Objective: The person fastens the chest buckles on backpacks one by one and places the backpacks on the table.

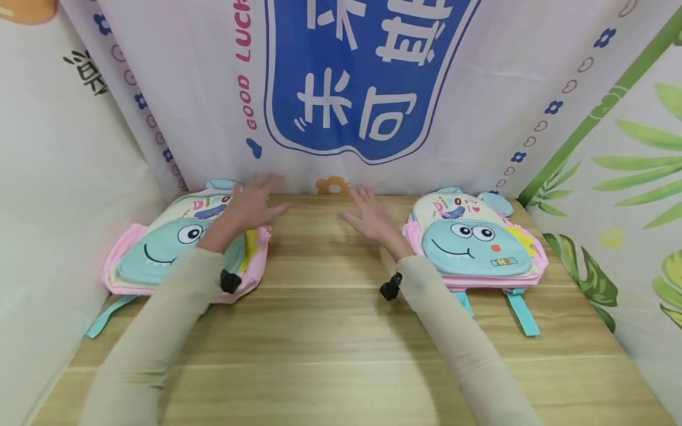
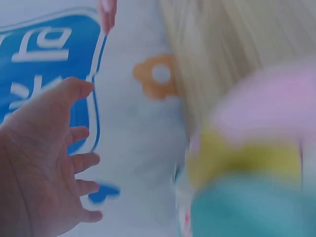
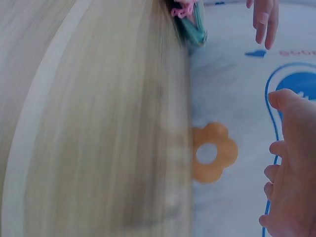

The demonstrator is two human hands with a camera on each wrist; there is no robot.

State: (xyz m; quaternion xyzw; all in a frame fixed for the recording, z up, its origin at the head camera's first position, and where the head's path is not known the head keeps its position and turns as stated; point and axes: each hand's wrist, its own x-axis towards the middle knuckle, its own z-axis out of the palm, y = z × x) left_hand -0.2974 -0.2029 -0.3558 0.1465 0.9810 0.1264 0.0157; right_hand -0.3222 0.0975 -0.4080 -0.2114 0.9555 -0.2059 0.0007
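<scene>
Two small dinosaur backpacks lie on the wooden table [image 1: 325, 331], each with a teal face pocket and pink sides. Over the left backpack [image 1: 154, 248] reaches my left hand [image 1: 247, 207], fingers spread, holding nothing; the forearm hides part of that bag. My right hand [image 1: 370, 216] is held out beside the right backpack [image 1: 476, 248], its fingers also spread and nothing in them. In the left wrist view the left bag's yellow and teal parts are blurred and close. Whether either hand touches a bag cannot be told.
A white cloth [image 1: 208, 118] with a blue printed panel [image 1: 362, 77] hangs along the table's back edge. White cloth walls stand at both sides, the right one printed with green leaves [image 1: 650, 163]. Teal straps [image 1: 524, 313] trail from the bags toward the front.
</scene>
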